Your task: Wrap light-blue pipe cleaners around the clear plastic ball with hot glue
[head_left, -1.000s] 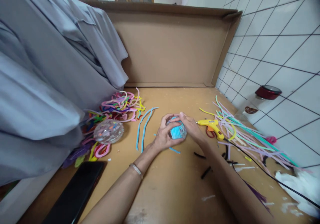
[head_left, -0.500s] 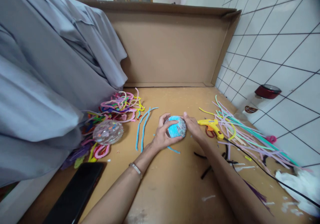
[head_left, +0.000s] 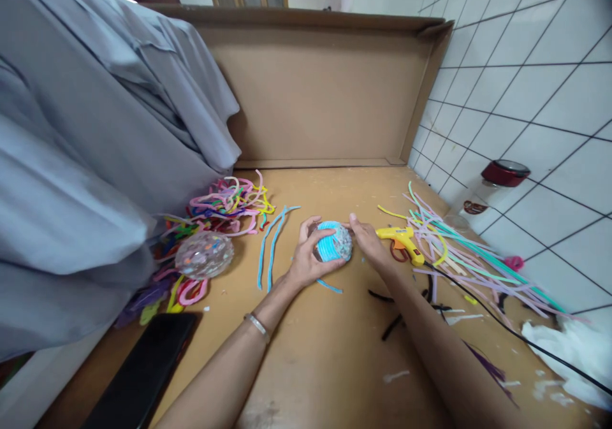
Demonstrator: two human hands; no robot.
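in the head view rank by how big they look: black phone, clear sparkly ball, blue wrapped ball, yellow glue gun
1. black phone, though it lies nearest the camera, which inflates it.
2. clear sparkly ball.
3. and 4. blue wrapped ball, held between left hand and right hand, and yellow glue gun look too alike to rank.

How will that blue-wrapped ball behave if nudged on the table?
The ball is round, so it would probably roll once the left hand and right hand let go. Its fuzzy blue wrap likely grips rather than slips. A loose blue tail trailing below may drag or unwind.
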